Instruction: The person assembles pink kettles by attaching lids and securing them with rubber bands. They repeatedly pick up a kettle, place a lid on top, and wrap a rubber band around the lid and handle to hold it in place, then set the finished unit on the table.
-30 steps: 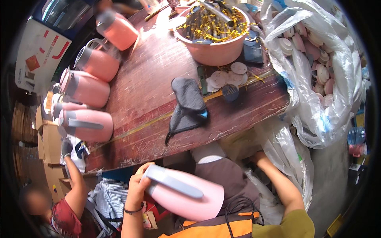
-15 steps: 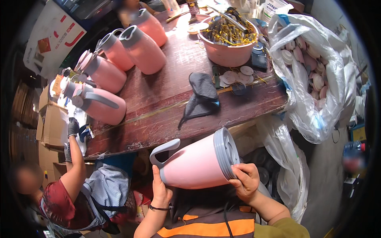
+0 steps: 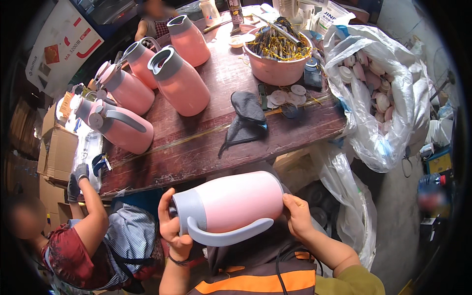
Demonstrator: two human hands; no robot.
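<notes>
A pink jug (image 3: 241, 199) with a grey collar and long grey handle lies sideways between my hands, in front of my apron. Its handle faces my body. My left hand (image 3: 174, 228) grips the grey collar end, with the fingers partly behind it. Around the base edge at the other end, my right hand (image 3: 298, 216) is closed, thumb on the rim. Beyond the jug, a dark grey cloth glove (image 3: 248, 118) lies on the red-brown table (image 3: 196, 140).
Several pink jugs stand at the table's left, including a jug (image 3: 179, 81) nearest the middle. A pink basin (image 3: 278, 71) holds dark parts with yellow ties. A plastic bag (image 3: 400, 123) of pale pieces is at right. A gloved co-worker (image 3: 73, 250) works at left; another person (image 3: 157, 22) stands beyond.
The jug in my hands has turned: its handle now faces me and its collar end is at my left hand. One table jug has come nearer. The co-worker's gloved hands have moved lower.
</notes>
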